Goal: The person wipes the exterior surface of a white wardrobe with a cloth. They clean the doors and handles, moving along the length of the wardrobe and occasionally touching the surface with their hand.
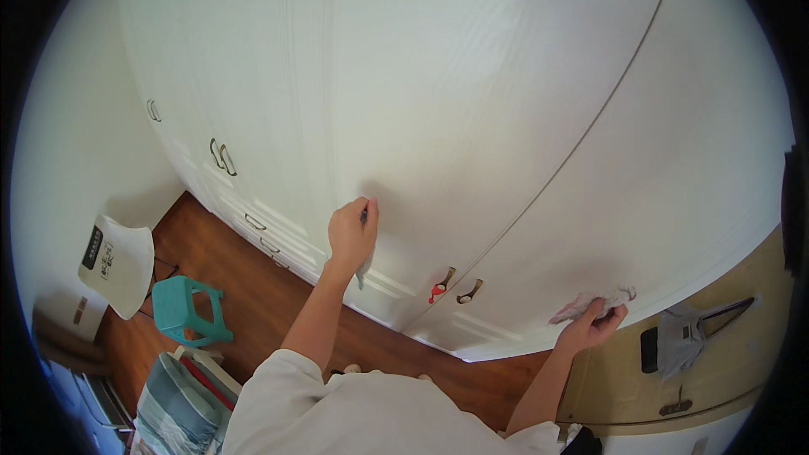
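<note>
In front of me rises a tall white wardrobe (430, 107) with panelled doors. My left hand (351, 230) is curled into a fist in front of one door, around a greyish cloth (363, 272) that hangs out below it; most of this cloth is hidden by the fingers. Over to the right, my right hand (594, 325) pinches a crumpled pinkish-white cloth (588, 304) close to the neighbouring door. Between my hands are two bronze-coloured handles, the left one (447, 279) with a red ornament (437, 292) hanging from it and the right one (471, 291) bare.
At left, a teal plastic stool (174, 309) stands on the wooden floor (253, 272) beside a white chair (123, 265) bearing writing. Folded bedding (180, 404) lies at lower left. A grey bag (681, 341) hangs on a beige door (607, 385) at right. More wardrobe handles (222, 157) show further left.
</note>
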A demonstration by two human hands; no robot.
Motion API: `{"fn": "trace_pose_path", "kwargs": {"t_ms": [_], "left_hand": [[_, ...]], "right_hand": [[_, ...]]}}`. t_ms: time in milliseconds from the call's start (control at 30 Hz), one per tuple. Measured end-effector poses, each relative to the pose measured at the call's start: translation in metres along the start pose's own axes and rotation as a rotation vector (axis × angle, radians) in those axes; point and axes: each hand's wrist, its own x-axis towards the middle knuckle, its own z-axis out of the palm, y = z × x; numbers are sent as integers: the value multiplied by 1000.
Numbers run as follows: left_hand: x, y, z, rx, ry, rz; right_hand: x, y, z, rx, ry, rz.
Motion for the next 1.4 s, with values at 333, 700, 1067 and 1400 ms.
{"fn": "trace_pose_path", "kwargs": {"t_ms": [333, 700, 1067, 1400], "left_hand": [[-15, 3, 37, 44, -170, 289], [-9, -44, 28, 128, -69, -123], [-20, -42, 14, -21, -102, -392], [-62, -5, 62, -7, -468, -178]], "right_hand": [[-13, -27, 41, -26, 69, -1], [1, -17, 49, 30, 144, 66], [9, 6, 51, 47, 101, 60], [7, 16, 76, -136, 113, -230]]}}
